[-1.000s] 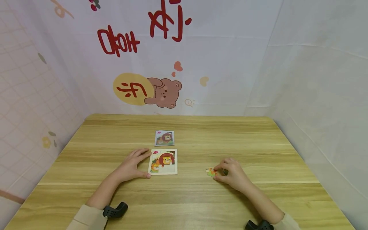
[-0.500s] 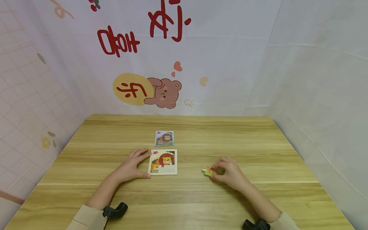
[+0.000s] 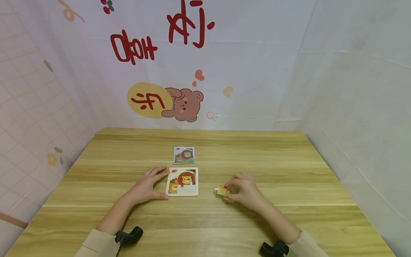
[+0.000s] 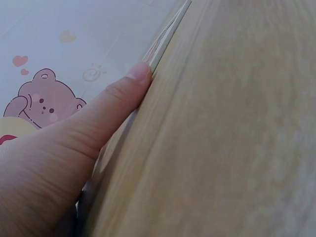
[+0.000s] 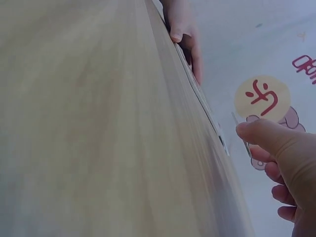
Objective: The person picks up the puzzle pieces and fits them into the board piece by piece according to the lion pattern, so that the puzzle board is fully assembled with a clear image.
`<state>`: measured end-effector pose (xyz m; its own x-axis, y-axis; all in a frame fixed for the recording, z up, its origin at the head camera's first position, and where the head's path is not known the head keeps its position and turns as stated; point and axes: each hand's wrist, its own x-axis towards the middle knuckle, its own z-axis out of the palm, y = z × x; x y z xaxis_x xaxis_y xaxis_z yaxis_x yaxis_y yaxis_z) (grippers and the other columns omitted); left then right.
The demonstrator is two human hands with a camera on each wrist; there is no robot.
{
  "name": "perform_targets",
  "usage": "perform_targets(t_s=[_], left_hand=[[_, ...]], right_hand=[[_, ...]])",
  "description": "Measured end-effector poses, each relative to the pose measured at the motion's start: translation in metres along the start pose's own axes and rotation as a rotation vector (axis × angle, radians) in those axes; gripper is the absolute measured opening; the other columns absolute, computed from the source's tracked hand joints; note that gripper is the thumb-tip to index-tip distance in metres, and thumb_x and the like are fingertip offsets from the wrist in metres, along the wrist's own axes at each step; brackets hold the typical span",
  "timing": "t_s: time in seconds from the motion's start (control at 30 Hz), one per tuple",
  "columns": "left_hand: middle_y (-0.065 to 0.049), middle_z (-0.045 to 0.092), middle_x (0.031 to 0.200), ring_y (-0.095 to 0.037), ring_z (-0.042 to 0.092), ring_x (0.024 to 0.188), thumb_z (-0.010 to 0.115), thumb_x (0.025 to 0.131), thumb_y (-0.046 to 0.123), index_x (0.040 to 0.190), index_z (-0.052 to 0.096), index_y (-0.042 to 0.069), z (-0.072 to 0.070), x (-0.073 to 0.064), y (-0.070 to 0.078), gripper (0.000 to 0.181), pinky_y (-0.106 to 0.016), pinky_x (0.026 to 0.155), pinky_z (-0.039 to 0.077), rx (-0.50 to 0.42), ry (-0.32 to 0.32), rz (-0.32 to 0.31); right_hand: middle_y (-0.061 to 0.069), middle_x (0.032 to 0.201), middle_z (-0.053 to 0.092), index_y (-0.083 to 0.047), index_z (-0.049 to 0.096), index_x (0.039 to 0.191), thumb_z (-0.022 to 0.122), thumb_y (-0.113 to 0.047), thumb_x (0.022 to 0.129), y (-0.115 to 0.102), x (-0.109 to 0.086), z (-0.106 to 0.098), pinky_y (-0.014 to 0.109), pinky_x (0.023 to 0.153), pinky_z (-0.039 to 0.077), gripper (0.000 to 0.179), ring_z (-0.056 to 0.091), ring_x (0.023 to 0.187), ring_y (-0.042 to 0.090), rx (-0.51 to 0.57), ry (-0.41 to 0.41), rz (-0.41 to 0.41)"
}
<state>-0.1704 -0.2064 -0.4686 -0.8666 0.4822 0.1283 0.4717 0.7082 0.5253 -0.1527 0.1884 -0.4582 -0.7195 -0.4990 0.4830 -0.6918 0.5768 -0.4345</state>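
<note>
A square jigsaw board (image 3: 187, 190) with a lion picture lies on the table, pale bare space showing at its lower right. My left hand (image 3: 145, 187) rests at the board's left side, thumb at the lower corner and a finger at the upper one. In the left wrist view the thumb (image 4: 111, 101) touches the board's edge. Right of the board, my right hand (image 3: 246, 191) pinches a green and orange puzzle piece (image 3: 221, 191) between thumb and fingers. The right wrist view shows that piece (image 5: 248, 149) edge-on, held above the table.
Behind the board lies a small picture card (image 3: 184, 155) with the same lion scene. The wooden table (image 3: 257, 153) reaches back to a printed cloth backdrop (image 3: 257, 64), with cloth at both sides too. Black wrist devices (image 3: 129, 235) sit on both forearms.
My right hand has moved left toward the board, carrying the puzzle piece, which now shows more fully past the fingertips. The left hand and the board have stayed in place.
</note>
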Motion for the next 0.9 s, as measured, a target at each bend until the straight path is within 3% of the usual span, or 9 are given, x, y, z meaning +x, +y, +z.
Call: perform_targets(t_s=[0.27, 0.5, 0.9], left_hand=[[-0.012, 0.033, 0.151, -0.038, 0.021, 0.138, 0.075, 0.067, 0.065, 0.144, 0.046, 0.011, 0.001, 0.000, -0.001, 0.098, -0.065, 0.103, 0.020, -0.014, -0.001, -0.006], [-0.013, 0.033, 0.150, -0.038, 0.022, 0.137, 0.075, 0.067, 0.065, 0.144, 0.046, 0.011, 0.001, 0.000, -0.001, 0.098, -0.065, 0.102, 0.020, -0.008, 0.005, 0.001], [-0.012, 0.033, 0.150, -0.038, 0.022, 0.137, 0.075, 0.067, 0.065, 0.144, 0.046, 0.011, 0.001, 0.000, -0.001, 0.098, -0.064, 0.103, 0.021, -0.002, 0.005, 0.001]], right_hand=[[-0.012, 0.083, 0.062, -0.019, 0.075, 0.087, 0.087, -0.026, 0.067, -0.012, 0.019, 0.014, 0.031, 0.073, 0.042, 0.024, 0.052, 0.081, 0.007, -0.010, -0.015, -0.064], [-0.012, 0.084, 0.060, -0.019, 0.075, 0.088, 0.086, -0.030, 0.070, -0.023, 0.038, 0.027, 0.029, 0.074, 0.041, 0.023, 0.049, 0.084, 0.006, 0.009, -0.068, -0.037], [-0.009, 0.084, 0.062, -0.019, 0.076, 0.086, 0.087, -0.030, 0.068, -0.034, 0.062, 0.055, 0.025, 0.075, 0.040, 0.024, 0.047, 0.084, 0.007, 0.020, -0.088, -0.078]])
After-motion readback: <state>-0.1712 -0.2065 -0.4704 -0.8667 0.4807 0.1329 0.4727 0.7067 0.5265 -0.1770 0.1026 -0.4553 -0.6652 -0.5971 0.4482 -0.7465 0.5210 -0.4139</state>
